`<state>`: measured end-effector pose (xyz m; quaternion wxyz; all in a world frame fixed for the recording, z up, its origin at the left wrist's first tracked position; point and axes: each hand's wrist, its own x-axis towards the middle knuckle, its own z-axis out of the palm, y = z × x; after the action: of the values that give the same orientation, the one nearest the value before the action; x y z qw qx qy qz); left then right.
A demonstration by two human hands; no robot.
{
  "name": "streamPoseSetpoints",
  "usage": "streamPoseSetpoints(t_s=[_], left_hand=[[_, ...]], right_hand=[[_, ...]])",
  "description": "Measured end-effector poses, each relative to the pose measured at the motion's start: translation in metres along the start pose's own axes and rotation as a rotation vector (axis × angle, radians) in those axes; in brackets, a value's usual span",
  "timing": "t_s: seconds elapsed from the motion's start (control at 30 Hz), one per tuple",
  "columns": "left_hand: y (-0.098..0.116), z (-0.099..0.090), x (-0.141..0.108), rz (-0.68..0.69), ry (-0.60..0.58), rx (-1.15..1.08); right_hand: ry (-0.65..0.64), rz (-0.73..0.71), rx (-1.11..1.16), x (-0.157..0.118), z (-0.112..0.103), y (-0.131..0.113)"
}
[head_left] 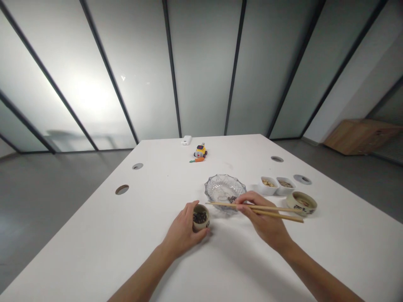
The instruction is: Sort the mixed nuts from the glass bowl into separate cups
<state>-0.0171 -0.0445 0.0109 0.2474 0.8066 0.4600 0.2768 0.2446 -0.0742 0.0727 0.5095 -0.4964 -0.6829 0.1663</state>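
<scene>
My left hand (184, 230) is wrapped round a small beige cup (206, 221) that holds dark beans (199, 217). In my right hand (266, 222) is a pair of chopsticks (270, 209), their tips pointing left toward the cup. Just beyond them stands a clear glass bowl (222, 182) with a scalloped rim. Several dark beans (232, 199) lie inside it near my right fingertips. Whether the chopsticks grip a bean is too small to tell.
Right of the bowl stand two white dishes (268, 191) with pale pieces in them and a beige lettered bowl (310, 209). A yellow toy car (200, 151), an orange toy carrot (199, 160) and a white case (186, 140) lie farther back. Round holes (122, 189) pierce the white table (103, 247).
</scene>
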Motion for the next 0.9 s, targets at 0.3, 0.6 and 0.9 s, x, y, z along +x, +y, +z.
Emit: streamPoseSetpoints(t_s=[0.3,0.6,0.9], left_hand=[[-0.004,0.002,0.000,-0.002,-0.004,0.010],[-0.006,0.003,-0.001,0.019,0.010,0.027],[-0.006,0.002,-0.001,0.028,0.016,0.016]], right_hand=[[0.014,0.018,-0.202,0.001,-0.018,0.040],[-0.087,-0.120,-0.240,-0.005,-0.021,0.036],[-0.077,-0.161,-0.250,-0.009,-0.022,0.040]])
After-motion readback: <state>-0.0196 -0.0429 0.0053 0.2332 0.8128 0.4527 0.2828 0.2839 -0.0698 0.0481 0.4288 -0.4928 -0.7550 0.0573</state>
